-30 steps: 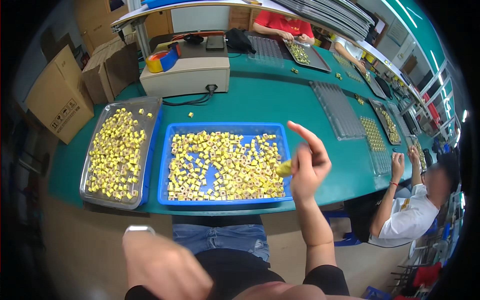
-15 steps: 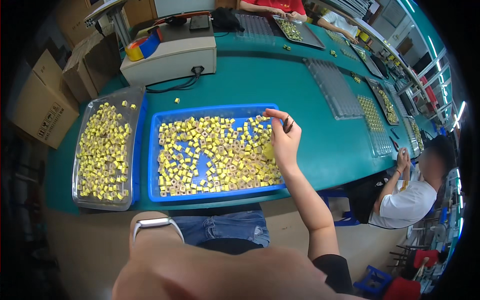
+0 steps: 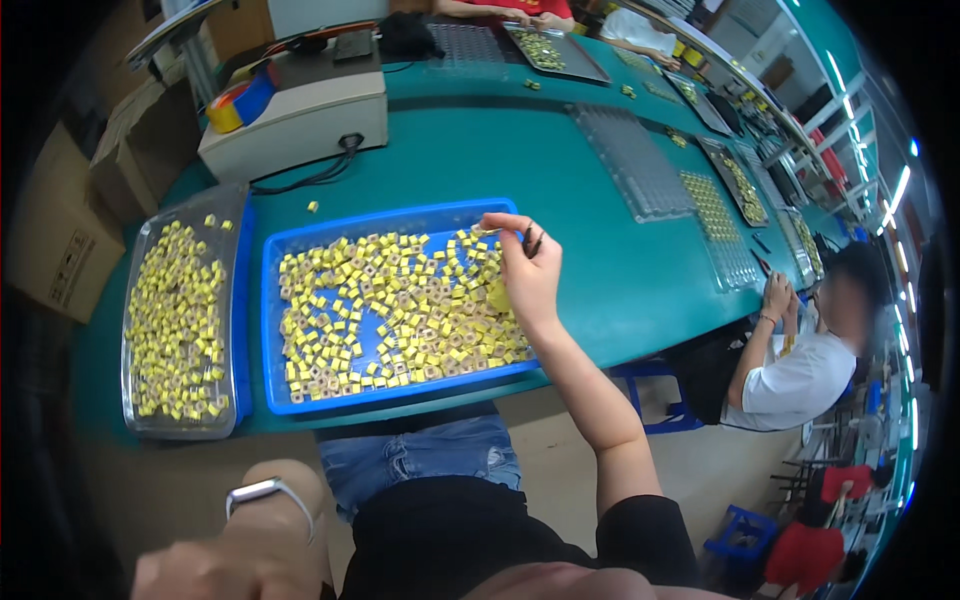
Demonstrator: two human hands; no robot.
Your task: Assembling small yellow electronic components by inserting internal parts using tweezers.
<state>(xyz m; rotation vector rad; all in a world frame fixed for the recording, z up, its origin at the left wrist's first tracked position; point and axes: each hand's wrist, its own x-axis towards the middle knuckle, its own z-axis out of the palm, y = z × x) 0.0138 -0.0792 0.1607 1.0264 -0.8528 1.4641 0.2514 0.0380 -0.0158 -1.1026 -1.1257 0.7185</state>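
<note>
My right hand [image 3: 532, 275] is closed over the right far corner of a blue tray [image 3: 400, 403], with a slim dark tool [image 3: 533, 240] held in its curled fingers. The tool's kind is hard to make out. Small yellow-wrapped square parts with pale centres [image 3: 440, 310] are spread through the tray, some right beside my fingertips. A flat yellow patch [image 3: 498, 296] shows next to my palm. At the lower left, my left hand [image 3: 215, 572] is close up and blurred, below a wrist with a white-banded watch [image 3: 255, 490]; its fingers cannot be made out.
A clear lidded container [image 3: 180, 310] of similar parts stands left of the tray. Behind are a pale box-shaped device [image 3: 300, 130] and a tape roll [image 3: 240, 105]. Clear plastic trays [image 3: 630, 160] lie to the right, where a co-worker [image 3: 800, 370] sits. Cartons [image 3: 70, 230] stand far left.
The view has shifted, so the table things now lie further left. My left hand has dropped lower and left, uncovering my lap and shirt. My right hand stays at the tray's corner.
</note>
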